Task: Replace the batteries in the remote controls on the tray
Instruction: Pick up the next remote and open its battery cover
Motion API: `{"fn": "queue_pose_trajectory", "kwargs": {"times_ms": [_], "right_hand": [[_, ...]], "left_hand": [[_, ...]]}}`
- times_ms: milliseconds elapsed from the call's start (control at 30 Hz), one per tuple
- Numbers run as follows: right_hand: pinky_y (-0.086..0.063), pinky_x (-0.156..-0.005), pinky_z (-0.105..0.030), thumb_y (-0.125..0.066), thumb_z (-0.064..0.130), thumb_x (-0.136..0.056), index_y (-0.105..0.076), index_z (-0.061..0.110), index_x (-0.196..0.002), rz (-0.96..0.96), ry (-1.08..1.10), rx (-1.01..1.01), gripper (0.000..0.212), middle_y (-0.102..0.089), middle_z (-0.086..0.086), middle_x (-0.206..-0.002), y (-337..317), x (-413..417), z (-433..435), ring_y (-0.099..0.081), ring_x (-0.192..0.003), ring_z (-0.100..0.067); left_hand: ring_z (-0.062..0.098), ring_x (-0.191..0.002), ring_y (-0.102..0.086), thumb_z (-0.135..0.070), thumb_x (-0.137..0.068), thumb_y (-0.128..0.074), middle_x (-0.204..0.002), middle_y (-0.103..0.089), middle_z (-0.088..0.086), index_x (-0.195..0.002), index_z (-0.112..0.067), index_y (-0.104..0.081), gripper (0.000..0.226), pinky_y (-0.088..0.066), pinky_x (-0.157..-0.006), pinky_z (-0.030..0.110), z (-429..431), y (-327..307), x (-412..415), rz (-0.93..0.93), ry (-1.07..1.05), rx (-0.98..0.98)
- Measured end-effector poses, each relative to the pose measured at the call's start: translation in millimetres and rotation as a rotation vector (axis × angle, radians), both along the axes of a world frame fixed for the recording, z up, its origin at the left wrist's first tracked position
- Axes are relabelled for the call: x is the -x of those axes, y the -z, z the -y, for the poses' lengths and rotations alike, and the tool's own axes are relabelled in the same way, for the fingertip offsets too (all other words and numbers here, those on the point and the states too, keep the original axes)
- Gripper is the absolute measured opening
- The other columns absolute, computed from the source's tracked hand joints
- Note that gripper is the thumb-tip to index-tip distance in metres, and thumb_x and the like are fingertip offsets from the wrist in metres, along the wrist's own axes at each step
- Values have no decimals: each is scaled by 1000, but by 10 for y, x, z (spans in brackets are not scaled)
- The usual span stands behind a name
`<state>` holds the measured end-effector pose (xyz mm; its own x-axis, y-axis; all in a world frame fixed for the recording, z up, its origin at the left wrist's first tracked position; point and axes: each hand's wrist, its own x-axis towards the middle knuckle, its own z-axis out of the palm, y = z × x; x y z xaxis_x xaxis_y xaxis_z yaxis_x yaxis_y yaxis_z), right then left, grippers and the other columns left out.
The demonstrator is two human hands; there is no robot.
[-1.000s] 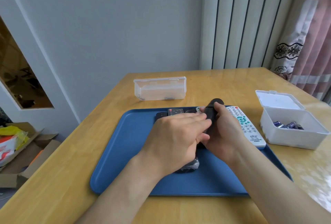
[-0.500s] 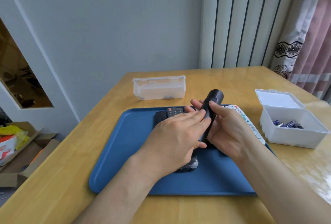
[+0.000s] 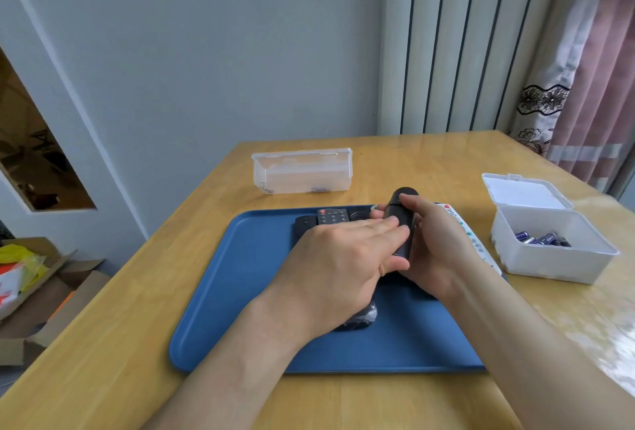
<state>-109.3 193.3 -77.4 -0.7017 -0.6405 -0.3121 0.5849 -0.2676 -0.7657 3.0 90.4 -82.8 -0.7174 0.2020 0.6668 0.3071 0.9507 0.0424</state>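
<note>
A slim black remote [image 3: 400, 220] is held tilted above the blue tray [image 3: 233, 292], its rounded end pointing away from me. My right hand [image 3: 436, 251] wraps it from the right and below. My left hand [image 3: 340, 264] lies against its left side, fingers flat on its back and thumb near its lower end. Other dark remotes [image 3: 331, 216] lie at the tray's far edge, another dark remote [image 3: 360, 318] shows under my left wrist, and a white remote [image 3: 481, 247] lies along the tray's right side, mostly hidden.
An open white box [image 3: 556, 257] with several blue batteries [image 3: 539, 238] stands right of the tray, lid up. A clear plastic box [image 3: 302, 172] sits behind the tray. The table's left edge drops to cardboard boxes [image 3: 41, 292] on the floor.
Both hands lifted the black remote off the tray and tilted it up. My left fingers slid along its back.
</note>
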Motion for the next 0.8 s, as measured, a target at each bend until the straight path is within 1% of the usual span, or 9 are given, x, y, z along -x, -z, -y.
{"fn": "queue_pose_trajectory", "kwargs": {"times_ms": [67, 133, 233, 367, 533, 633, 667, 733, 800], "right_hand": [[-48, -47, -20, -52, 26, -96, -63, 6, -100, -51, 8, -47, 24, -71, -4, -76, -13, -5, -8, -65, -61, -15], [-42, -37, -16, -52, 23, -95, -62, 7, -90, -112, 50, -88, 20, -68, -1, -63, -55, -11, -6, -61, -44, -12], [-42, -37, -19, -49, 18, -95, -55, 6, -85, -136, 97, -55, 16, -61, -2, -50, -114, -37, 28, -56, -37, -14], [-40, -34, -18, -45, 13, -97, -45, 9, -77, -38, 68, 16, 20, -51, -2, -42, -124, -143, 87, -47, -29, -14], [-40, -34, -19, -49, 15, -95, -51, 9, -78, -52, 11, -43, 18, -50, -3, -53, -171, -245, 203, -47, -33, -12], [-47, -39, -21, -52, 20, -98, -54, 10, -89, -23, -130, 32, 13, -50, -3, -59, -176, -383, 275, -52, -34, -13], [-48, -41, -22, -53, 20, -98, -53, 11, -87, -14, -153, 66, 15, -50, -2, -56, -188, -426, 292, -53, -34, -14], [-49, -42, -22, -53, 20, -98, -51, 12, -84, -21, -165, 96, 17, -50, -1, -50, -210, -495, 329, -53, -35, -14], [-47, -41, -22, -52, 18, -98, -51, 10, -88, -52, -104, 105, 13, -53, -1, -49, -222, -525, 366, -52, -38, -14]], "left_hand": [[21, -113, -65, -28, -92, -49, -117, -70, 12, -116, -2, -68, 40, -57, -86, 38, 5, -24, -4, -14, 27, -29], [22, -109, -66, -24, -91, -47, -115, -70, 13, -115, -1, -68, 40, -59, -80, 40, 0, -78, -26, -47, 41, -66], [21, -104, -69, -12, -90, -51, -109, -72, 13, -110, 1, -70, 31, -59, -74, 37, -34, -147, -53, -124, 40, -38], [25, -89, -72, 7, -82, -56, -99, -74, 13, -100, 5, -71, 24, -59, -68, 36, -22, -146, -103, -232, 27, 37], [24, -84, -73, 11, -84, -56, -91, -75, 10, -92, 3, -73, 21, -58, -67, 35, -4, -117, -217, -408, -34, 123], [21, -76, -72, 16, -74, -62, -83, -75, 5, -90, 1, -74, 25, -56, -61, 34, 88, -150, -341, -504, -88, 96], [20, -75, -71, 17, -73, -64, -82, -74, 4, -90, 1, -74, 25, -56, -60, 34, 108, -177, -378, -530, -109, 97], [20, -76, -71, 16, -75, -64, -82, -74, 4, -90, 1, -74, 24, -56, -60, 34, 126, -206, -444, -548, -122, 118], [21, -81, -72, 8, -80, -65, -87, -75, 4, -92, 0, -74, 17, -57, -65, 34, 137, -180, -501, -486, -113, 97]]}}
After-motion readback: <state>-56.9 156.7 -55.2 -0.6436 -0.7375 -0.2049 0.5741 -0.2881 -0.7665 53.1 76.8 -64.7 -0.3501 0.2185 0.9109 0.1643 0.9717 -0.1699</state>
